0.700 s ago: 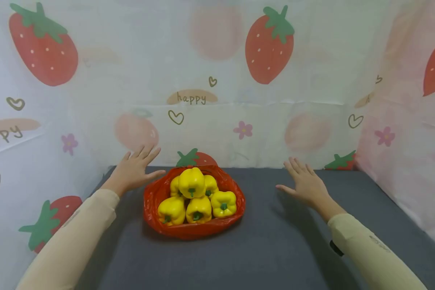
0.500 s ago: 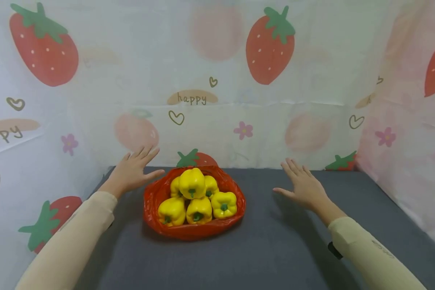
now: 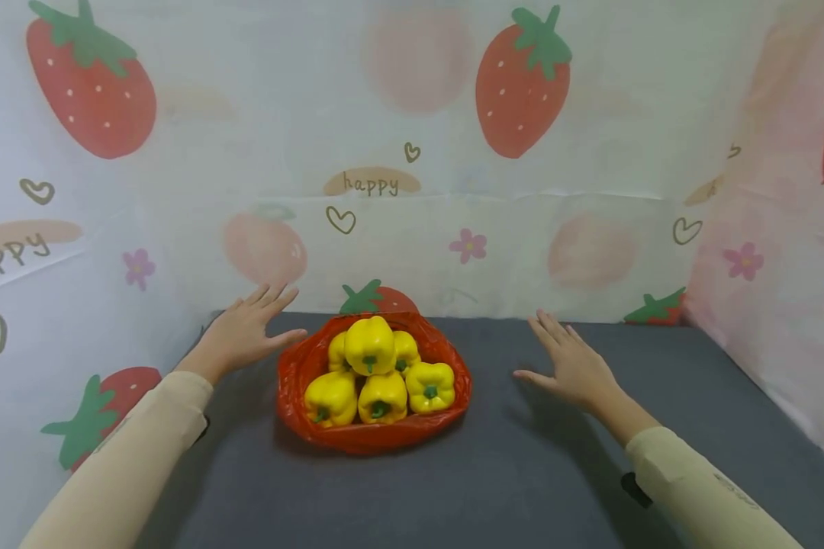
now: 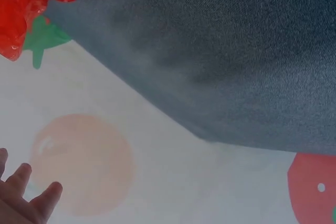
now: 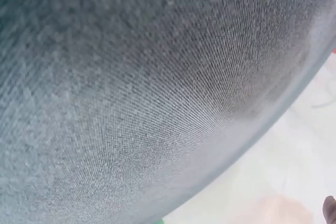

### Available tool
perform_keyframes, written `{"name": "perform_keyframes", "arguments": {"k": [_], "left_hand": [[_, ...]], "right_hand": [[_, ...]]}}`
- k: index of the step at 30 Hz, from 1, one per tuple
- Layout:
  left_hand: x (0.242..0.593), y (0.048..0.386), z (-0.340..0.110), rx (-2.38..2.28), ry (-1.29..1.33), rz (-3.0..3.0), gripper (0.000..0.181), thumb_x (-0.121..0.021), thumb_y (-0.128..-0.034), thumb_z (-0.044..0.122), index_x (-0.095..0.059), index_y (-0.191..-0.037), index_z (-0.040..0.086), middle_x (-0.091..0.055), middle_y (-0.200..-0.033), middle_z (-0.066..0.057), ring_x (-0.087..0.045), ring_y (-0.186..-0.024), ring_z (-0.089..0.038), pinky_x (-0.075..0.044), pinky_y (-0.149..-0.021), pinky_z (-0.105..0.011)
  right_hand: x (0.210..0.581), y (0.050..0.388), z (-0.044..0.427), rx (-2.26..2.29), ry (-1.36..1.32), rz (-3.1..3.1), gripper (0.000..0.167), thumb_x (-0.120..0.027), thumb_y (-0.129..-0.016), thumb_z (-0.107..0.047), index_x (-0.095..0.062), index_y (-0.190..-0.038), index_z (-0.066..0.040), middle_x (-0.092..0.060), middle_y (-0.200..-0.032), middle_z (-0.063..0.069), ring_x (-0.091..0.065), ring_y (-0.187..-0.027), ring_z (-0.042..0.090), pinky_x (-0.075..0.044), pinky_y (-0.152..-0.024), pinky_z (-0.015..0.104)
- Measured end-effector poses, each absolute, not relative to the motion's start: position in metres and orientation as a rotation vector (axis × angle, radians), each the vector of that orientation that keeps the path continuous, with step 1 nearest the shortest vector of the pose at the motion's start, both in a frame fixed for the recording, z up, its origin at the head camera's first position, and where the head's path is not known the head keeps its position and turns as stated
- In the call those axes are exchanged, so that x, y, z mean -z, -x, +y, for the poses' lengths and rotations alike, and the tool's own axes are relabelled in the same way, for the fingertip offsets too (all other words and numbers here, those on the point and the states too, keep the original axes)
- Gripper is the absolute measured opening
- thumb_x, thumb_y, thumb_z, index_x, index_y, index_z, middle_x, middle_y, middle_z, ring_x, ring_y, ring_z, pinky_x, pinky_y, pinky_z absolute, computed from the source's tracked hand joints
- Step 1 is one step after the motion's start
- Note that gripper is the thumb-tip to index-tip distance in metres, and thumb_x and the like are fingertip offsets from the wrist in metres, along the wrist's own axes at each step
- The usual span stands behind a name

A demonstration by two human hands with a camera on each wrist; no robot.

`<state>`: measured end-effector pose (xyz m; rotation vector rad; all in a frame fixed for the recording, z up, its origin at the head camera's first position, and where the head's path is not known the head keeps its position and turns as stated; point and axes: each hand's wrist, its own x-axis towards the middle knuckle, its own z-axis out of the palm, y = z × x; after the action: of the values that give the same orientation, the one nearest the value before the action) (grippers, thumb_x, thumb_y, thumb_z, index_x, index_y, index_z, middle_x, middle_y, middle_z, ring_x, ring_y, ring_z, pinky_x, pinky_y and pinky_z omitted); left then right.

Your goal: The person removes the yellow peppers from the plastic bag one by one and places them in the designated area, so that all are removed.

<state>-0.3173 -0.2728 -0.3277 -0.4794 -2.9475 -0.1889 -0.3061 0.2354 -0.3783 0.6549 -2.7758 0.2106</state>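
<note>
Several yellow bell peppers (image 3: 371, 345) with green stems lie heaped in a red plastic bag (image 3: 378, 437), its mouth spread wide on the dark grey table. To the left of the bag, my left hand (image 3: 243, 329) hovers with fingers spread and straight, thumb pointing toward the bag's rim; it holds nothing. My right hand (image 3: 573, 366) is held out over the table well to the right of the bag, fingers extended, also holding nothing. In the left wrist view, part of the red bag (image 4: 16, 11) shows at the upper left, and a few fingertips of the left hand (image 4: 26, 198) at the lower left.
The dark grey table (image 3: 412, 499) runs back to a white cloth wall (image 3: 412, 252) printed with strawberries, hearts and flowers. Similar cloth panels stand along the left and right sides. A black band (image 3: 635, 489) sits under the right sleeve.
Both hands have lowered slightly and stay spread. The head view has shifted a little, so the bag and wall appear slightly farther right. The peppers and bag keep their arrangement.
</note>
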Motion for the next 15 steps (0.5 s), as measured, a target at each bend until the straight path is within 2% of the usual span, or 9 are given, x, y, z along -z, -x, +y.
{"name": "perform_keyframes", "arguments": {"k": [7,15], "left_hand": [[0.333,0.311,-0.274,0.304,0.465,-2.960,0.087,-0.052,-0.0936,0.063,-0.023,-0.159,0.014,-0.018,-0.166,-0.019,-0.019,-0.151,-0.045,-0.026,-0.116,-0.067],[0.343,0.307,-0.278,0.493,0.349,-3.013,0.089,-0.051,-0.0914,0.067,-0.025,-0.159,0.014,-0.023,-0.164,-0.019,-0.026,-0.148,-0.045,-0.027,-0.114,-0.068]], "right_hand": [[0.382,0.304,0.234,-0.278,-0.612,-2.798,0.096,-0.069,-0.088,-0.051,-0.022,-0.158,-0.004,-0.023,-0.163,0.022,-0.032,-0.145,0.044,-0.030,-0.117,0.059],[0.388,0.301,0.231,-0.319,-0.579,-2.831,0.097,-0.066,-0.087,-0.060,-0.027,-0.157,-0.005,-0.026,-0.163,0.019,-0.037,-0.141,0.048,-0.045,-0.101,0.064]]}}
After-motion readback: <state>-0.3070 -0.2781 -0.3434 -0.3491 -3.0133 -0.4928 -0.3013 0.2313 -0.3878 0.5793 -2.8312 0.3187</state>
